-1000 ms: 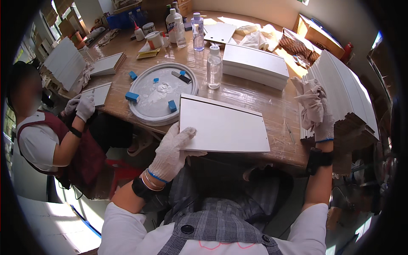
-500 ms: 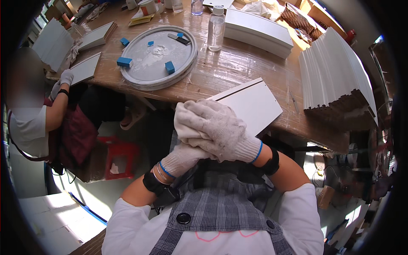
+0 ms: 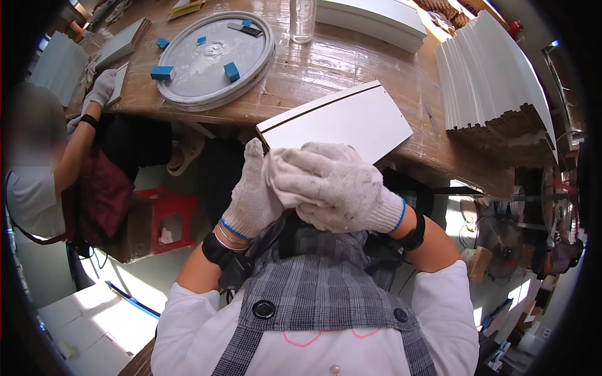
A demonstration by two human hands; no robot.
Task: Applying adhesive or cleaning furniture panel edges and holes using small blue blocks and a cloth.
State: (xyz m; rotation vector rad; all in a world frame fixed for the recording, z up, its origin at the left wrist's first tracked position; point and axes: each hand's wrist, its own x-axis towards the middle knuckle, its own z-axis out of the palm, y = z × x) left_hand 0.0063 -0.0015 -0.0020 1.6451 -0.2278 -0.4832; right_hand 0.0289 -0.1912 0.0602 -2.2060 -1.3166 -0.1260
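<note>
Both my hands wear white knit gloves with blue cuff edges. My right hand is closed on a crumpled white cloth in front of my chest. My left hand is beside the cloth, its fingers stretched upward, and seems to hold nothing; whether its palm touches the cloth is hard to tell. Just beyond my hands a white panel with a dark groove along its far edge lies at the table's near edge, partly covered by my right hand.
A round grey lid on the table carries white paste, blue blocks and a scraper. A clear bottle stands beyond. White panels are stacked at right. A gloved co-worker sits at left beside a red stool.
My hands have come apart from their overlap; the left has moved up and left, and the cloth stays in my right. The view has shifted, showing more of the panel.
</note>
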